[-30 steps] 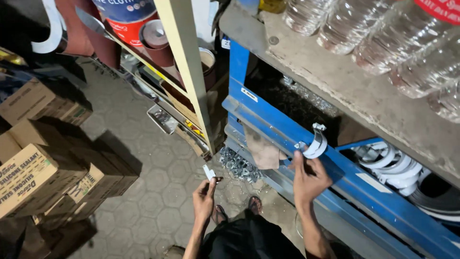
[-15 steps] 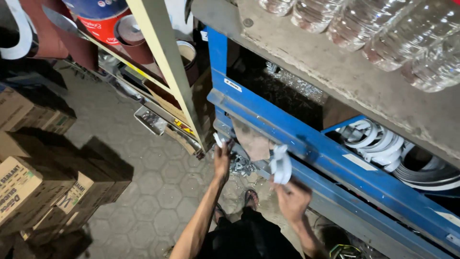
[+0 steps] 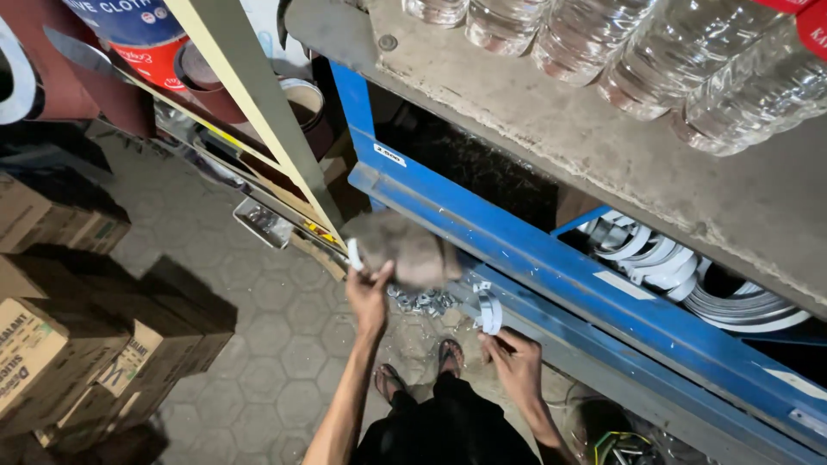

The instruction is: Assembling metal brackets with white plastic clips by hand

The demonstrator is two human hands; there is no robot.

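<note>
Left hand (image 3: 369,293): raised, fingers pinching a small white piece (image 3: 354,254).
Right hand (image 3: 514,360): low, pinching a white clamp (image 3: 489,312).
Edge: blue shelf rail (image 3: 551,267) just beyond.
Room: paved floor (image 3: 258,336) left.

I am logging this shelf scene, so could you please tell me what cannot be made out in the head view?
- Small white piece pinched in the left hand: too small to identify.
- Grey-brown bundle above that hand: motion-blurred, its kind unclear.
- White clamp at the right hand: fingers hide its lower end.
- Water bottles on the upper shelf: cut off by the top edge.
</note>
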